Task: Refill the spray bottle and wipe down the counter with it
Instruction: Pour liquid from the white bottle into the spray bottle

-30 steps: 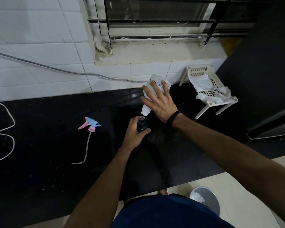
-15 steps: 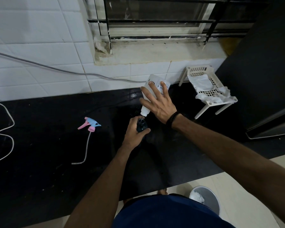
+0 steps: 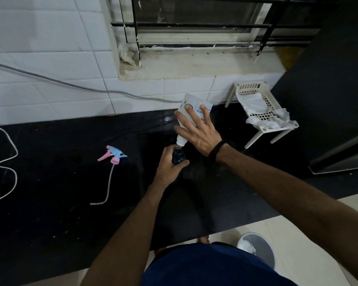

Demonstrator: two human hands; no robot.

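Note:
On the black counter [image 3: 50, 182] stands a small dark blue spray bottle [image 3: 178, 157] with no top. My left hand [image 3: 167, 168] grips it around the neck. My right hand [image 3: 198, 133] holds a white refill bottle [image 3: 189, 112] upside down, its nozzle right at the spray bottle's mouth. The pink and blue spray head [image 3: 114, 154] with its thin tube lies on the counter to the left. A white cloth [image 3: 256, 108] lies in a small white plastic rack [image 3: 262, 118] at the back right.
A grey cable [image 3: 70, 85] runs along the tiled wall, and white cords [image 3: 6, 162] loop at the left edge. A dark appliance [image 3: 329, 100] stands at the right. A grey bin [image 3: 258, 248] sits on the floor below the counter edge.
The white refill bottle has tipped a little steeper over the spray bottle's mouth. My left hand and the spray bottle have stayed in place.

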